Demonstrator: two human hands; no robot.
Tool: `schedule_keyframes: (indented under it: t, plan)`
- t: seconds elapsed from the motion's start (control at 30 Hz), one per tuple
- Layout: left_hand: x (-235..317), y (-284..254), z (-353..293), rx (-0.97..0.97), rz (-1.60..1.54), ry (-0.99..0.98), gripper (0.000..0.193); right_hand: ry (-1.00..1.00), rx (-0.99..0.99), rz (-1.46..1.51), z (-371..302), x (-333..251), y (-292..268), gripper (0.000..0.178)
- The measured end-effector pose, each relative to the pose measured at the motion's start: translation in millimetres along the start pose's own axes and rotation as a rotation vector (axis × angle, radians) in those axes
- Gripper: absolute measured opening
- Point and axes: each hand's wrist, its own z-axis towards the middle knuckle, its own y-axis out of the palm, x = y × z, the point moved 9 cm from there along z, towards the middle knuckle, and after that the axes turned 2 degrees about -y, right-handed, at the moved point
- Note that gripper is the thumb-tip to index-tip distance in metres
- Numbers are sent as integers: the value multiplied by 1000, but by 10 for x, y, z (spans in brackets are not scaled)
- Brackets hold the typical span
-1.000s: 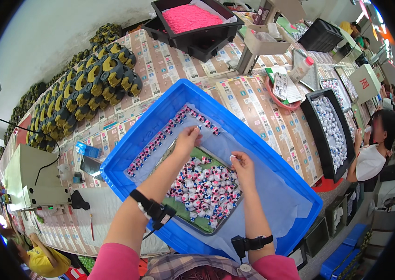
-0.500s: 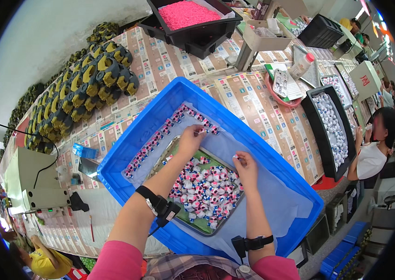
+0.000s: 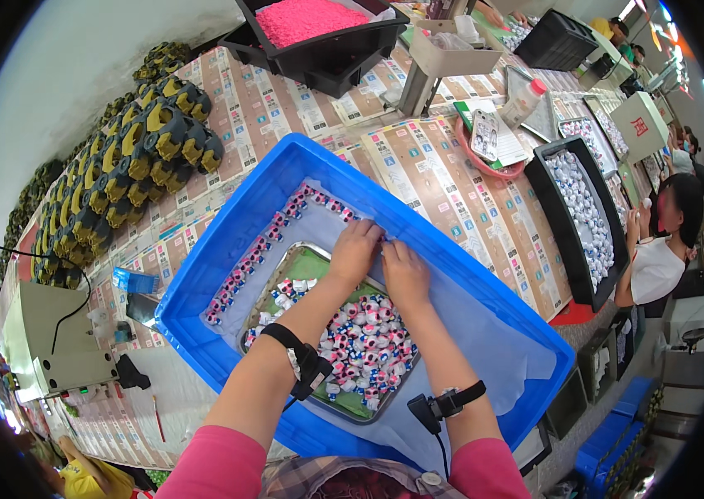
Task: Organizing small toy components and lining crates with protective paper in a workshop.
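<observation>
A large blue plastic tub lined with white sheeting lies before me. In it is a metal tray with a green bottom, heaped with small white, pink and blue toy figures. More of these figures stand in a line along the tub's left and far sides. My left hand is at the far end of that line, fingers bent together. Close beside it, my right hand has its fingers drawn together too. Whatever the fingertips hold is hidden.
Yellow-and-dark-grey plastic parts are stacked at the left. Behind the tub stands a black crate of pink pieces. A long black tray of white figures stands at right, beside another person. A pink basket sits nearby.
My right hand has moved left and away from me, up beside my left hand. My left hand has shifted slightly right and down. The view has turned a little.
</observation>
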Motion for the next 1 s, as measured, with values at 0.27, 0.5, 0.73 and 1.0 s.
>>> schedule_keyframes:
  t: [0.27,0.5,0.73,1.0]
  plan:
    - [-72,-101,-9,2,128,9,24,-181,-94,-96,99,-157,116,11]
    - [-193,-464,-262,55,67,-87,19,-163,-16,-224,24,-60,272,12]
    - [-272,-525,-548,-93,67,-84,13,-103,-18,-24,-32,-81,-21,17]
    - [-41,-268,-675,-257,247,-167,22,46,-274,385,-326,-99,40,10]
